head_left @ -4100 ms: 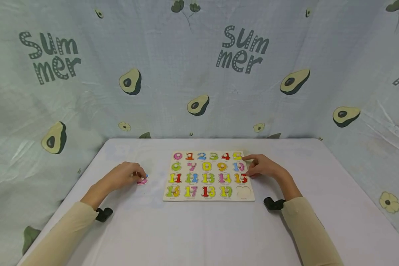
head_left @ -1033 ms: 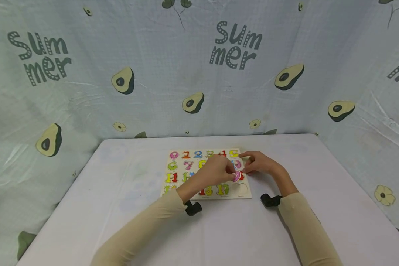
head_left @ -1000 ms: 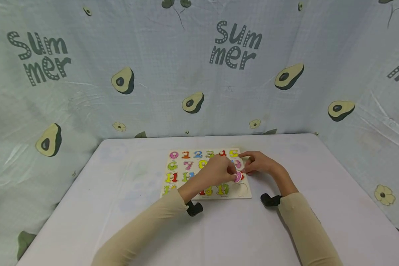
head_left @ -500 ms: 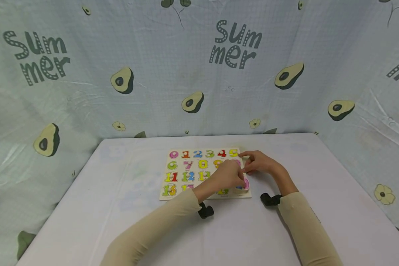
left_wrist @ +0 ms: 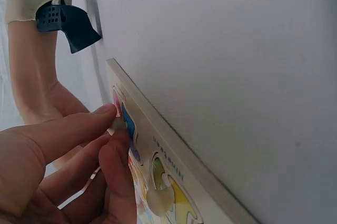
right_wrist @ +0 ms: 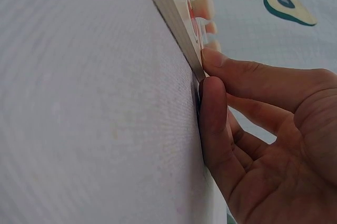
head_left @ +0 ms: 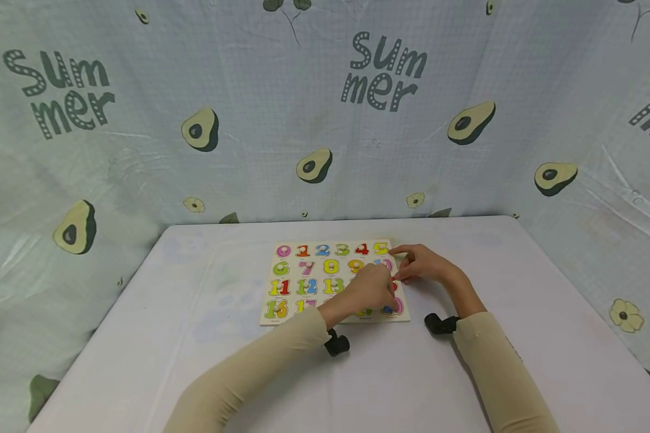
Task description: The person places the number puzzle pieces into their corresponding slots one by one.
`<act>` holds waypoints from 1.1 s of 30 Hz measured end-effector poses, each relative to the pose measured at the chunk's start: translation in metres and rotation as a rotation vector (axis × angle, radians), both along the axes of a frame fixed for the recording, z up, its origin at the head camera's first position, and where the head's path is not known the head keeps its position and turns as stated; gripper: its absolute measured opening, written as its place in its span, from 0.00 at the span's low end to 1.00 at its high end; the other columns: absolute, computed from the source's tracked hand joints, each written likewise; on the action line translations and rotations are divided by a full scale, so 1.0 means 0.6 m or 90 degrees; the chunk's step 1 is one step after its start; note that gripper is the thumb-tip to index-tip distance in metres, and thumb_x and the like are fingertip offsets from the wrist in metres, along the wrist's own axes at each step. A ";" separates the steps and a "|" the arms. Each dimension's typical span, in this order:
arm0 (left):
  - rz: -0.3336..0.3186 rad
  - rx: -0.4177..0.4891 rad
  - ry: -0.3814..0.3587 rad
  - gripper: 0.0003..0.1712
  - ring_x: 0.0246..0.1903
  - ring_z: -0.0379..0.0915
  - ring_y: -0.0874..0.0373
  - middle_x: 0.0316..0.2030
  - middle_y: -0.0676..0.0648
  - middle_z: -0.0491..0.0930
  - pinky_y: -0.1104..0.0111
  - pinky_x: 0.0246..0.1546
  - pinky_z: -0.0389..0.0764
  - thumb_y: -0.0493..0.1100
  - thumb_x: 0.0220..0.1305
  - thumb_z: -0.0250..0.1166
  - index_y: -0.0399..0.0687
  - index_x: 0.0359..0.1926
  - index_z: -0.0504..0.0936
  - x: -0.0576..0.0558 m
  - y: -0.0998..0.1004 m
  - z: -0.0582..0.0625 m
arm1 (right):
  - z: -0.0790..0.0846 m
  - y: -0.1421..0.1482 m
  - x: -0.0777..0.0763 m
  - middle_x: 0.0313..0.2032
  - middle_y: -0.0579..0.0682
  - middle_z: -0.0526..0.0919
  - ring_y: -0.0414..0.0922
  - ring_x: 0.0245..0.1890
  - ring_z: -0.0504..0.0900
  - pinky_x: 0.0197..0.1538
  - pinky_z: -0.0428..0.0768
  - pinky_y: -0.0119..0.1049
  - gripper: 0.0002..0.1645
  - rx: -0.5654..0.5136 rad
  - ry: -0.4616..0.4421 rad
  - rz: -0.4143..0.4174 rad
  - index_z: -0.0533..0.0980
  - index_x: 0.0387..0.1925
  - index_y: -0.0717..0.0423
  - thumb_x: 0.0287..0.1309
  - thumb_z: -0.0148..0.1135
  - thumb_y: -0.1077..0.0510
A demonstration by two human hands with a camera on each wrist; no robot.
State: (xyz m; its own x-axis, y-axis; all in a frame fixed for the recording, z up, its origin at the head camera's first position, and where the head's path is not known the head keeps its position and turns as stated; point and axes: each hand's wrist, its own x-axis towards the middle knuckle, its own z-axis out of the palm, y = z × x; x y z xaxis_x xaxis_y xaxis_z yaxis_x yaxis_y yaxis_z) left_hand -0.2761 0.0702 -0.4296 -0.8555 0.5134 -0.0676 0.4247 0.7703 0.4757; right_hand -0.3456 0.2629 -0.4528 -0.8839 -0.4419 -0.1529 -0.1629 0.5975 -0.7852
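Observation:
A wooden number puzzle board (head_left: 294, 264) lies on the table, its colourful number pieces with small knobs sitting in rows. My left hand (head_left: 368, 287) reaches over its lower right part and pinches the knob of the blue and pink 20 piece (head_left: 396, 308). In the left wrist view, the 20 piece (left_wrist: 128, 124) lies in or level with its recess, beside the 19 piece (left_wrist: 184, 205). My right hand (head_left: 425, 264) touches the board's right edge with thumb and index finger spread apart. My left hand hides several pieces in the lower rows.
The white-covered table (head_left: 222, 361) extends around the board on all sides. Behind it hangs a cloth (head_left: 260, 108) printed with avocados and lettering. Both wrists wear black cameras, such as the left wrist's camera (head_left: 337, 343).
My left hand has brought the 20 piece from the table's left side across to the board's lower right recess, where it has come down flat. My right hand has stayed at the edge.

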 end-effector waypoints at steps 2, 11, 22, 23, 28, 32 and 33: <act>0.004 -0.010 -0.003 0.14 0.24 0.72 0.64 0.14 0.56 0.81 0.75 0.23 0.67 0.48 0.57 0.79 0.48 0.20 0.90 -0.001 0.001 0.000 | -0.001 0.000 -0.001 0.30 0.50 0.81 0.41 0.29 0.78 0.38 0.80 0.33 0.42 0.001 0.001 0.001 0.63 0.74 0.68 0.61 0.67 0.63; -0.012 -0.017 -0.047 0.17 0.14 0.61 0.65 0.09 0.56 0.71 0.75 0.17 0.58 0.50 0.60 0.78 0.44 0.22 0.90 -0.014 -0.006 0.005 | -0.001 0.000 -0.003 0.31 0.50 0.81 0.41 0.29 0.78 0.38 0.80 0.32 0.42 0.007 -0.004 0.003 0.64 0.74 0.67 0.61 0.67 0.62; 0.035 0.096 0.005 0.14 0.22 0.75 0.63 0.27 0.48 0.88 0.73 0.23 0.69 0.50 0.68 0.70 0.43 0.36 0.92 -0.014 -0.109 0.028 | -0.011 -0.001 -0.005 0.31 0.51 0.81 0.43 0.30 0.78 0.41 0.81 0.32 0.42 0.020 -0.012 -0.019 0.65 0.74 0.64 0.62 0.69 0.59; 0.041 0.103 0.019 0.14 0.22 0.74 0.62 0.27 0.48 0.87 0.73 0.23 0.69 0.50 0.68 0.70 0.42 0.36 0.91 -0.014 -0.124 0.031 | -0.013 -0.002 -0.004 0.32 0.51 0.81 0.43 0.31 0.79 0.41 0.81 0.32 0.42 0.022 -0.013 -0.022 0.65 0.74 0.63 0.62 0.69 0.59; 0.079 0.119 0.091 0.15 0.22 0.70 0.61 0.26 0.47 0.86 0.72 0.24 0.69 0.49 0.70 0.68 0.41 0.34 0.89 -0.024 -0.198 0.038 | -0.017 -0.003 0.001 0.33 0.53 0.80 0.43 0.31 0.78 0.41 0.81 0.33 0.43 0.032 -0.008 -0.033 0.65 0.74 0.64 0.61 0.71 0.59; 0.142 0.121 0.142 0.14 0.25 0.72 0.59 0.27 0.46 0.86 0.70 0.28 0.71 0.47 0.70 0.68 0.41 0.34 0.89 -0.040 -0.259 0.046 | -0.021 -0.002 0.003 0.34 0.53 0.80 0.44 0.31 0.79 0.41 0.80 0.32 0.42 0.035 -0.011 -0.045 0.66 0.74 0.62 0.61 0.71 0.58; 0.160 0.124 0.156 0.14 0.26 0.73 0.58 0.27 0.45 0.86 0.70 0.29 0.71 0.47 0.70 0.68 0.41 0.34 0.89 -0.044 -0.274 0.048 | -0.022 -0.002 0.003 0.34 0.53 0.80 0.44 0.31 0.78 0.41 0.80 0.32 0.42 0.035 -0.011 -0.045 0.66 0.74 0.62 0.61 0.71 0.58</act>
State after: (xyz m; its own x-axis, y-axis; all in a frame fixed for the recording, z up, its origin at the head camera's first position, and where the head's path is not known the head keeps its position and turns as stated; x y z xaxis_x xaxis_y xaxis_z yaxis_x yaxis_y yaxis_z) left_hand -0.3028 -0.0944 -0.4007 -0.9346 0.2700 0.2316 0.3540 0.7700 0.5308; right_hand -0.3437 0.2618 -0.4657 -0.9095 -0.3697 -0.1900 -0.1063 0.6488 -0.7535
